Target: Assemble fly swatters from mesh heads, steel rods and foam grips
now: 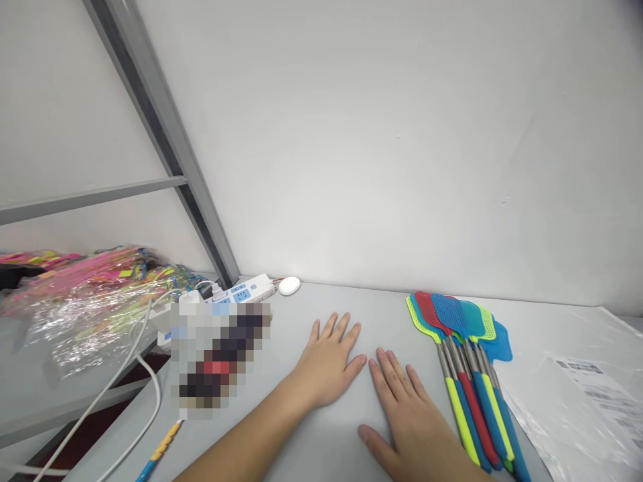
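Note:
Both palms are down on the grey tabletop (341,301). My left hand (329,365) lies flat with its fingers spread, holding nothing. Beside it, my right hand (402,408) also rests flat, thumb stretched out to the left, and it is bare of any object. Just right of my right hand lies a pile of several fly swatters (467,375). Their mesh heads are yellow-green, red, blue and teal and point to the wall; the metal shafts run down to coloured grips near my right forearm.
A white power strip (251,289) with cables and a small white oval object (289,286) sit by the wall. Left are a pixelated item (221,365), a grey metal frame (188,167) and clear-wrapped colourful packages (115,301). A white plastic bag (577,402) lies right.

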`<state>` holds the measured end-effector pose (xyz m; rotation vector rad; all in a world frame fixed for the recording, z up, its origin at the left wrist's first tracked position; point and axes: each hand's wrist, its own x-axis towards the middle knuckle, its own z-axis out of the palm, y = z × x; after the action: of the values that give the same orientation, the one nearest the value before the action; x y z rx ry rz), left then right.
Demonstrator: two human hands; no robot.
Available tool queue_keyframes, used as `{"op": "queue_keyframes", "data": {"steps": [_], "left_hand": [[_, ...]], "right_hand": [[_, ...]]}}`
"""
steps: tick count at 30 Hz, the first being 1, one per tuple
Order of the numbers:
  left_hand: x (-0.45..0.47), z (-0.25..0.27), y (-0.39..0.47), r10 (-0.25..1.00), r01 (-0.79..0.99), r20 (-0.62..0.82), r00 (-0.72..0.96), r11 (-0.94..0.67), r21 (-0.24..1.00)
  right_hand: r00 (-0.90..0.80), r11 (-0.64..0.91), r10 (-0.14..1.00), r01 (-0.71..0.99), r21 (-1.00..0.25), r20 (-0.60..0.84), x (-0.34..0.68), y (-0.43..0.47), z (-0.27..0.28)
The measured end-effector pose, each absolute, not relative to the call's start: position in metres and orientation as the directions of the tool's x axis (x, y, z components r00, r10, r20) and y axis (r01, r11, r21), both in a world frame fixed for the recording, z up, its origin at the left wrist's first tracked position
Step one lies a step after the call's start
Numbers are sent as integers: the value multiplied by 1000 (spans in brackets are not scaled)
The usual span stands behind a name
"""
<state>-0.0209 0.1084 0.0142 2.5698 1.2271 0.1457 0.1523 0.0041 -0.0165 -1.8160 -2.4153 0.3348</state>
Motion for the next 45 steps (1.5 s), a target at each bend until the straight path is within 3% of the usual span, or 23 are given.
{"op": "queue_keyframes", "data": {"steps": [19, 45], "left_hand": [[-22, 13, 109, 774, 735, -25, 633, -590, 335], [-23, 12, 109, 773, 727, -4, 635, -596, 341]], "right_hand": [[-266, 218, 951, 939, -267, -158, 151, 7, -6], [-264, 219, 954, 937, -272, -143, 149, 7, -5]]}}
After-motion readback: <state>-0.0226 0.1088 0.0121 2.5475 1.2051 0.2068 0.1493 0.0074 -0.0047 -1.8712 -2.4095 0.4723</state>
